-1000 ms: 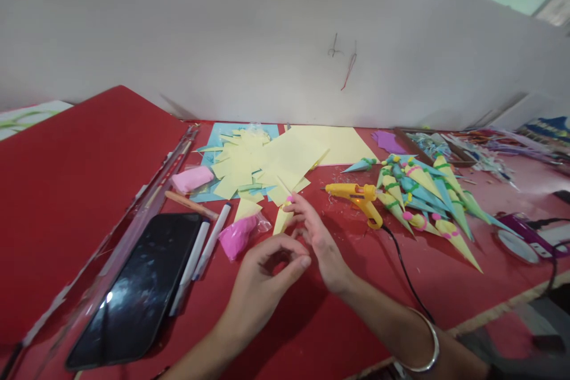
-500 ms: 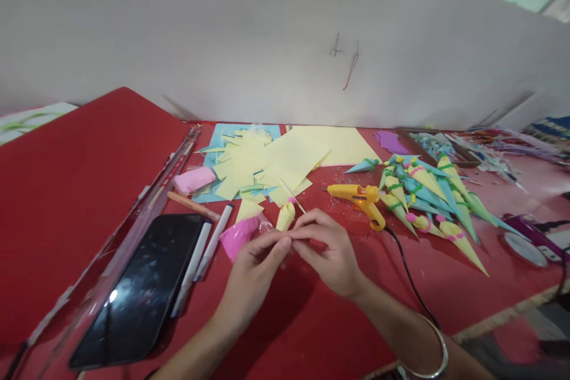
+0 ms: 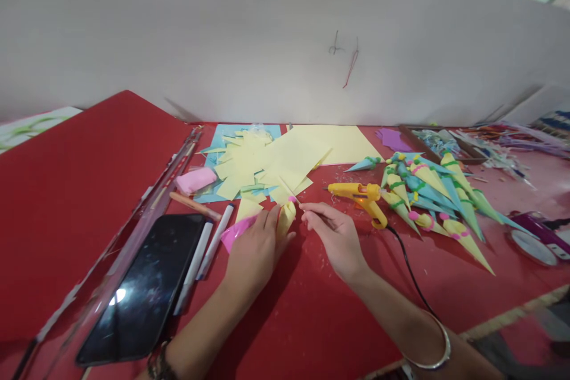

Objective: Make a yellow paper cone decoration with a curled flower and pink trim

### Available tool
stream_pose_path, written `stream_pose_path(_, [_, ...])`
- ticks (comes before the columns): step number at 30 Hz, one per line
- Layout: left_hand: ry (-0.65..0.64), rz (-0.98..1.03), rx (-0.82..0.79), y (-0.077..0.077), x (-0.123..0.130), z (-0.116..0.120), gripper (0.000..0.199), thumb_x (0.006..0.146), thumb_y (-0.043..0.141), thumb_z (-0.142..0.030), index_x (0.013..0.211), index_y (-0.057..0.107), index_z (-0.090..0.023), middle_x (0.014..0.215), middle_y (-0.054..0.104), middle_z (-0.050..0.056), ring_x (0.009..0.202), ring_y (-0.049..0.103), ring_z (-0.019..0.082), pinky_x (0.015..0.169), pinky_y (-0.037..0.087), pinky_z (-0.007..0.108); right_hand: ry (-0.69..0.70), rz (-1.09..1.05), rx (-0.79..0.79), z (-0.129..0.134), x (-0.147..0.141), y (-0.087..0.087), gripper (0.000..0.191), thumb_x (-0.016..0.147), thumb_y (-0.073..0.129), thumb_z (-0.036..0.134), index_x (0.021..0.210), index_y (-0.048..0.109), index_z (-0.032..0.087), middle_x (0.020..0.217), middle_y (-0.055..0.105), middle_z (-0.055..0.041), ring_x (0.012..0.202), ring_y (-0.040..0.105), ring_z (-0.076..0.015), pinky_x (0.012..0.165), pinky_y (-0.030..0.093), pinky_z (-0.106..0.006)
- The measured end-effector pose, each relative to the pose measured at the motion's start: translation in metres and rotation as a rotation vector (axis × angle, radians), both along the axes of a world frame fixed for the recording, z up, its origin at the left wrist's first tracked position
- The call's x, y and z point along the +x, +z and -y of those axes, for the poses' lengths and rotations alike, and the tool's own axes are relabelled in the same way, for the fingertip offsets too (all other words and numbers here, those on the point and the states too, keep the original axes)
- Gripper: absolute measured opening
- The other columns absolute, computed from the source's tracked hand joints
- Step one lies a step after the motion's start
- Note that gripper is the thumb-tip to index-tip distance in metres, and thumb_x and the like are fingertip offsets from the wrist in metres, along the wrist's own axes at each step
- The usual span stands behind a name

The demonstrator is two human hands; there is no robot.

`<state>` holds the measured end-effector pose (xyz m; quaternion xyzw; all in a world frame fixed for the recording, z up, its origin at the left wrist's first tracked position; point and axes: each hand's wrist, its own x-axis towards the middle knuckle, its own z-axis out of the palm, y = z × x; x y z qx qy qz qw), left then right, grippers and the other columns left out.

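Note:
My left hand [image 3: 253,249] is closed around a small yellow paper cone [image 3: 286,217] near the middle of the red table, back of the hand up. A pink packet [image 3: 236,233] lies partly under its fingers. Just to the right, my right hand [image 3: 332,231] pinches the lower end of a thin stick [image 3: 287,187]. A small pink ball [image 3: 292,199] is beside the stick, at the top of the cone. Right of my hands rests a yellow glue gun [image 3: 356,191].
A black phone [image 3: 145,288] and two white markers [image 3: 193,267] lie at the left. Yellow sheets [image 3: 294,154] are stacked behind my hands. Several decorated paper cones [image 3: 427,178] are heaped at the right, before a tray [image 3: 467,159]. The glue gun's cable [image 3: 407,267] runs beside my right forearm.
My left hand has turned over and closed on the yellow cone. My right hand has moved slightly right, away from my left fingertips, and now pinches the stick.

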<state>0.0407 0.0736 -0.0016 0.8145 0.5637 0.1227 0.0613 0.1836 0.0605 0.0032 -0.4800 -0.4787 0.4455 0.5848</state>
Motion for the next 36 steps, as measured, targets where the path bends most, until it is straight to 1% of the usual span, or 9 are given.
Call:
stream_pose_path(5, [-0.045, 0.095, -0.048, 0.0, -0.002, -0.007, 0.034, 0.084, 0.042, -0.026, 0.115, 0.044, -0.016, 0.105, 0.058, 0.012, 0.089, 0.059, 0.024, 0.065, 0.047, 0.032, -0.016, -0.087, -0.05, -0.001, 0.0, -0.001, 0.015, 0.074, 0.058, 0.024, 0.085, 0.067, 0.021, 0.078, 0.066, -0.0015, 0.068, 0.059, -0.0121, 0.069, 0.049, -0.027])
stream_pose_path(7, [-0.042, 0.236, -0.101, 0.0, -0.005, -0.008, 0.035, 0.082, 0.044, -0.026, 0.116, 0.044, -0.016, 0.099, 0.06, 0.01, 0.084, 0.059, 0.022, 0.065, 0.047, 0.031, -0.018, -0.121, -0.053, -0.001, 0.0, 0.0, 0.012, 0.073, 0.059, 0.024, 0.081, 0.067, 0.02, 0.074, 0.066, -0.0006, 0.064, 0.059, -0.0111, 0.064, 0.049, -0.025])
stream_pose_path(11, [-0.006, 0.64, -0.268, -0.002, -0.012, -0.006, 0.051, 0.08, 0.046, -0.032, 0.127, 0.031, -0.017, 0.089, 0.06, 0.005, 0.066, 0.059, 0.015, 0.061, 0.048, 0.028, -0.079, -0.095, -0.031, -0.001, 0.0, 0.0, 0.006, 0.071, 0.06, 0.024, 0.069, 0.063, 0.02, 0.056, 0.057, 0.0041, 0.052, 0.051, -0.0079, 0.05, 0.043, -0.019])
stream_pose_path(17, [0.015, 0.98, -0.457, 0.001, -0.012, 0.0, 0.058, 0.078, 0.047, -0.033, 0.13, 0.026, -0.018, 0.102, 0.059, 0.008, 0.086, 0.06, 0.018, 0.075, 0.049, 0.032, -0.089, -0.037, -0.029, -0.002, 0.001, -0.001, 0.009, 0.072, 0.06, 0.021, 0.078, 0.066, 0.021, 0.075, 0.066, 0.0002, 0.067, 0.058, -0.0111, 0.063, 0.047, -0.022])
stream_pose_path(22, [-0.039, 1.039, -0.494, 0.002, -0.008, 0.006, 0.057, 0.078, 0.047, -0.03, 0.13, 0.025, -0.021, 0.123, 0.049, 0.01, 0.103, 0.054, 0.02, 0.083, 0.048, 0.032, -0.068, -0.111, -0.059, -0.004, 0.002, -0.001, 0.012, 0.074, 0.059, 0.024, 0.083, 0.067, 0.021, 0.077, 0.068, -0.0009, 0.07, 0.062, -0.0122, 0.07, 0.051, -0.026])
stream_pose_path(25, [-0.053, 1.023, -0.492, 0.001, -0.009, 0.008, 0.054, 0.08, 0.045, -0.029, 0.13, 0.026, -0.022, 0.128, 0.045, 0.008, 0.108, 0.051, 0.021, 0.087, 0.045, 0.033, -0.03, -0.133, -0.067, -0.003, 0.001, 0.001, 0.012, 0.074, 0.059, 0.024, 0.082, 0.067, 0.019, 0.081, 0.069, -0.0025, 0.073, 0.065, -0.014, 0.071, 0.053, -0.028])
stream_pose_path(30, [-0.114, 1.021, -0.503, 0.002, -0.009, 0.009, 0.047, 0.082, 0.044, -0.028, 0.127, 0.031, -0.02, 0.123, 0.05, 0.009, 0.098, 0.058, 0.019, 0.083, 0.048, 0.032, 0.026, -0.124, -0.054, 0.002, -0.003, 0.004, 0.015, 0.072, 0.062, 0.022, 0.086, 0.061, 0.018, 0.077, 0.069, -0.0028, 0.071, 0.066, -0.0158, 0.067, 0.055, -0.029])
stream_pose_path(33, [-0.149, 1.021, -0.511, 0.002, -0.007, 0.01, 0.044, 0.082, 0.044, -0.026, 0.124, 0.033, -0.02, 0.12, 0.052, 0.008, 0.095, 0.059, 0.019, 0.081, 0.05, 0.032, 0.051, -0.111, -0.044, 0.005, -0.004, 0.005, 0.01, 0.072, 0.061, 0.021, 0.082, 0.059, 0.019, 0.074, 0.069, -0.0021, 0.068, 0.066, -0.0153, 0.068, 0.055, -0.03])
stream_pose_path(36, [-0.158, 1.008, -0.515, 0.001, -0.005, 0.012, 0.044, 0.082, 0.043, -0.024, 0.125, 0.034, -0.023, 0.12, 0.052, 0.007, 0.092, 0.06, 0.018, 0.079, 0.051, 0.033, 0.043, 0.029, 0.055, 0.005, -0.002, 0.005, 0.004, 0.073, 0.06, 0.018, 0.075, 0.063, 0.02, 0.073, 0.067, -0.0023, 0.07, 0.064, -0.0157, 0.069, 0.053, -0.031])
